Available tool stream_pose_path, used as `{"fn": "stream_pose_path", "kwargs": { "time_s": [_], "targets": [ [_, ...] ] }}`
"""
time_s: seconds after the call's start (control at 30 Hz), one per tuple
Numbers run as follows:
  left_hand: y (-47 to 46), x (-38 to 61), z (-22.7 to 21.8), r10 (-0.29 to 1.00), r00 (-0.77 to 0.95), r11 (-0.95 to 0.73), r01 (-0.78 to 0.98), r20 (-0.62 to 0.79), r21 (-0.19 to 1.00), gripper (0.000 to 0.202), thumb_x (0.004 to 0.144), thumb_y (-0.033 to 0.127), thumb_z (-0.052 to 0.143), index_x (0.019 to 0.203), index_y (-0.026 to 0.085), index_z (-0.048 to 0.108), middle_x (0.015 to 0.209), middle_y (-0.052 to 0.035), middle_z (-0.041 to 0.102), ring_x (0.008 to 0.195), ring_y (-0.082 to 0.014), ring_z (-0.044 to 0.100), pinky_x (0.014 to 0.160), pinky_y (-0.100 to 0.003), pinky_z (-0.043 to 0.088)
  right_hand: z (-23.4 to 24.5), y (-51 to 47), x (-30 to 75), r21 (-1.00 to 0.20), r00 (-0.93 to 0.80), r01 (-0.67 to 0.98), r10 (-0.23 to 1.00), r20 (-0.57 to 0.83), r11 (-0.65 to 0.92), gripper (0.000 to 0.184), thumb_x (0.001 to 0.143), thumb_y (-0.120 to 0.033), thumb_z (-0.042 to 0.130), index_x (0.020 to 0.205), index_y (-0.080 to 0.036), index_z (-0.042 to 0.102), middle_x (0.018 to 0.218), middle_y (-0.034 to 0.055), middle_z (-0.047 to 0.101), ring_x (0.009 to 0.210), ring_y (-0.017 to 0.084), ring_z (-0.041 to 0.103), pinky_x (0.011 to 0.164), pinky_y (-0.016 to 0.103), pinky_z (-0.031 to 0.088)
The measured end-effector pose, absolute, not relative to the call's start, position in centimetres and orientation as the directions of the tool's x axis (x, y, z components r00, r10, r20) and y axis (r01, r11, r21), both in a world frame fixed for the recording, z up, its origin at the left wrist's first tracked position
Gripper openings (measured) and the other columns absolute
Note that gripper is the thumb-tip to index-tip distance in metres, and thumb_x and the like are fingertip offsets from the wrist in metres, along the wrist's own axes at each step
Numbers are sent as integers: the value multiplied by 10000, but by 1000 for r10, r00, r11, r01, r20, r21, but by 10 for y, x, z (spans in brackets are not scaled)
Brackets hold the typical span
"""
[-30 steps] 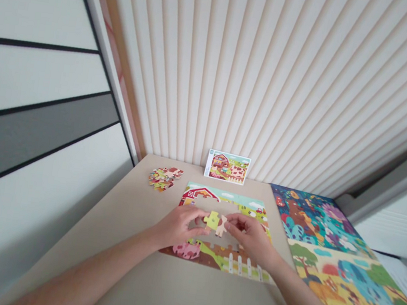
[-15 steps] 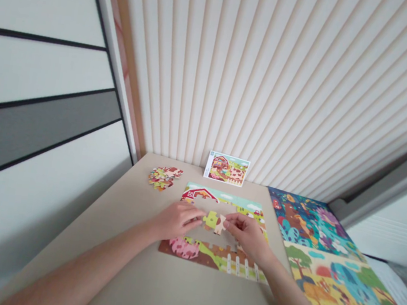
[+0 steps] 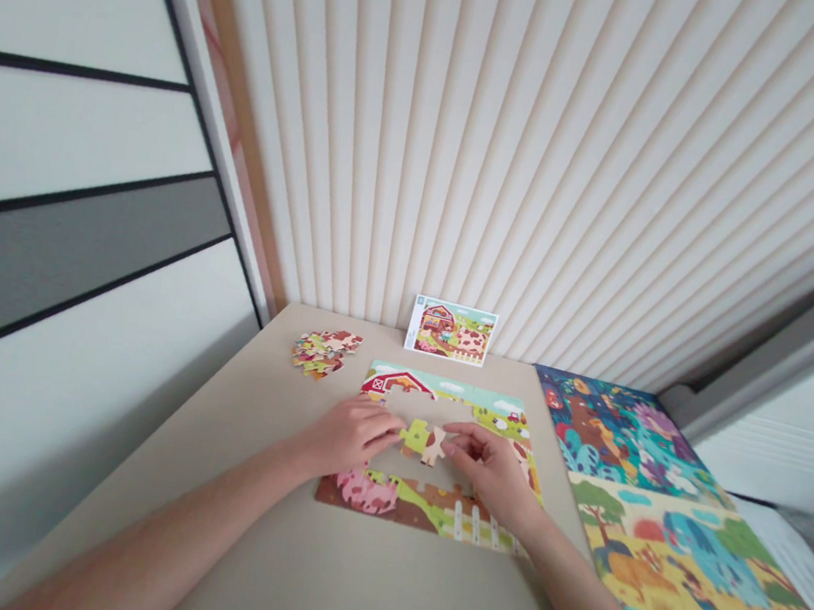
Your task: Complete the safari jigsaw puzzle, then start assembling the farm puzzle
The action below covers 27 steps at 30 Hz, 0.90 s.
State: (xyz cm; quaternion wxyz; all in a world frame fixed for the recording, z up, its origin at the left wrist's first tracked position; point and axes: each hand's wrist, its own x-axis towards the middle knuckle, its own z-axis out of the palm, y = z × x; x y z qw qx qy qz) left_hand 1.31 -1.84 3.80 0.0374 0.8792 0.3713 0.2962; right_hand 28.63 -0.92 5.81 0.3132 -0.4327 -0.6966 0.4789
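Note:
Inside the open middle of a partly assembled farm jigsaw puzzle (image 3: 422, 519) is a green and cream puzzle piece (image 3: 424, 439) with brown patches. My left hand (image 3: 357, 433) has its fingertips closed at the piece's left tab. On the other side, my right hand (image 3: 490, 466) pinches the right edge between thumb and index finger. Both hands rest low over the puzzle and cover parts of its left and right borders. Whether the piece is one or two joined ones, I cannot tell.
Loose puzzle pieces (image 3: 325, 352) lie heaped at the back left of the table (image 3: 249, 566). A picture card (image 3: 453, 331) of the farm scene leans against the ribbed panel (image 3: 414, 145). To the right lie a dark blue forest puzzle (image 3: 623, 436) and a yellow animal puzzle (image 3: 685, 587).
The view has shifted slightly. Both hands stay at the piece in the puzzle's middle, and the right fingertips sit a little differently at its edge.

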Motion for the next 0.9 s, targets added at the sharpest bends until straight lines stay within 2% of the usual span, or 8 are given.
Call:
{"fn": "stream_pose_path", "kwargs": {
  "time_s": [0.13,0.37,0.73,0.9],
  "targets": [
    [-19,13,39,678,545,-719,634,493,287,156,991,283,549,1060,203,664,885,-45,725,832,-176,673,852,-323,508,57,-9,289,-938,-433,302,901,26,172,390,878,-462,650,1131,-165,665,786,18,670,667,133,539,603,264,400],
    [-19,12,39,693,547,-706,645,469,292,162,995,283,543,1067,198,661,924,-51,726,882,-183,676,903,-334,498,54,-10,290,-938,-445,293,895,36,183,379,887,-444,644,1146,-169,663,811,22,694,655,128,554,601,260,414],
    [-19,12,40,688,559,-712,643,463,282,166,1000,292,536,1063,196,656,910,-49,722,870,-183,672,887,-332,495,55,-10,290,-924,-439,315,896,63,219,345,893,-427,636,1128,-178,677,830,32,701,711,145,592,645,271,441],
    [-19,13,42,681,561,-719,633,470,287,169,1003,287,529,1057,194,660,905,-46,726,847,-176,673,861,-323,498,53,-10,291,-924,-434,315,899,63,217,361,889,-445,631,1125,-176,679,823,35,699,683,142,577,618,269,434]
  ]
}}
